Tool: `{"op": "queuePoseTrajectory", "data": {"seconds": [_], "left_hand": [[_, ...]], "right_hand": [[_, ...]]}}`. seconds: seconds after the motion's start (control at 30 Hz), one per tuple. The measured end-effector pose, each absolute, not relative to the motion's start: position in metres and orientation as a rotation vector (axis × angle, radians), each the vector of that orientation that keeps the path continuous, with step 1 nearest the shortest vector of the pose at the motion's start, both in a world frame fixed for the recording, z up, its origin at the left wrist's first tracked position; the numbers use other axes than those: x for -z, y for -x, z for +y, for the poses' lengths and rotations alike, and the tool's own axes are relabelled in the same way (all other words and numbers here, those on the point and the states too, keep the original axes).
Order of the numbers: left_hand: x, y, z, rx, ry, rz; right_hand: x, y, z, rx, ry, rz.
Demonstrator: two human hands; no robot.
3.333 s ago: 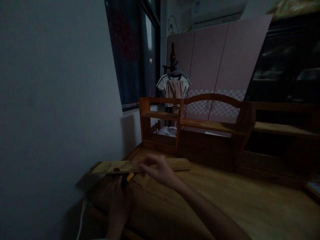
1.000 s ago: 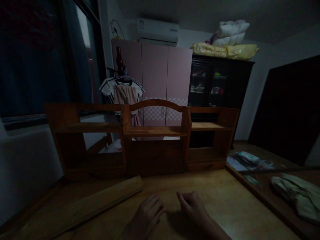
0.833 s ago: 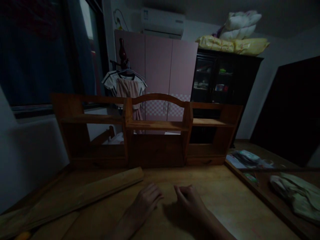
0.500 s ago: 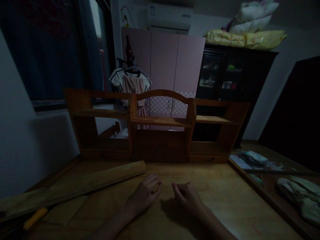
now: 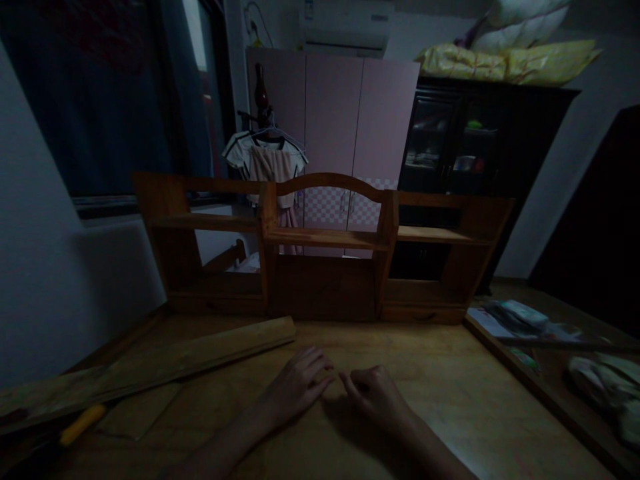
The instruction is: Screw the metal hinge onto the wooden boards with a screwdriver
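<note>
My left hand point(image 5: 299, 381) rests over the wooden tabletop point(image 5: 425, 380), palm down, its fingers loosely stretched and the thumb apart; nothing shows in it. Just to the right, my right hand point(image 5: 376, 395) has its fingers curled in and the thumb pointing toward my left hand. No object is visible in that curl, though the room is dim. A narrow gap separates the two hands. Nearest to my left hand is the end of a long wooden board point(image 5: 225, 347) lying slantwise across the left of the table.
A thin flat piece point(image 5: 140, 410) and a yellow handle point(image 5: 83, 425) lie by the board at lower left. A wooden shelf unit point(image 5: 325, 237) spans the table's back. Beyond the raised right edge point(image 5: 540, 390) lies crumpled cloth point(image 5: 607, 393).
My left hand's fingers have straightened from a looser curl, and it has come closer to my right hand. My right hand stays curled. The view has shifted slightly.
</note>
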State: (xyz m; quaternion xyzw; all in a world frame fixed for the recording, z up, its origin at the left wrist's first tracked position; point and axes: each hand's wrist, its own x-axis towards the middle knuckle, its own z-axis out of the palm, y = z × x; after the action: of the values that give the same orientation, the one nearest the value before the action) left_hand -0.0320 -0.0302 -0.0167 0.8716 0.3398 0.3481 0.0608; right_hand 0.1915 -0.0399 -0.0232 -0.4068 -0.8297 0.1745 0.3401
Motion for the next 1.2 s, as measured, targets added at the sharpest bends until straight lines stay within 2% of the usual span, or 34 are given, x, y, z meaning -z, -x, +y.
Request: {"op": "queuePoseTrajectory", "data": {"seconds": [0.73,1.03,1.2], "left_hand": [[0.004,0.033,-0.035,-0.910,-2.868,0.866],[0.006,0.029,-0.039,-0.882,-2.849,0.948],[-0.001,0.058,-0.011,-0.791,-2.950,1.089]], "right_hand": [[0.032,-0.194,-0.034,-0.372,1.151,-2.161],[0.020,-0.193,-0.035,-0.374,1.122,-2.179],[0.009,-0.218,-0.023,-0.296,1.207,-2.097]]}}
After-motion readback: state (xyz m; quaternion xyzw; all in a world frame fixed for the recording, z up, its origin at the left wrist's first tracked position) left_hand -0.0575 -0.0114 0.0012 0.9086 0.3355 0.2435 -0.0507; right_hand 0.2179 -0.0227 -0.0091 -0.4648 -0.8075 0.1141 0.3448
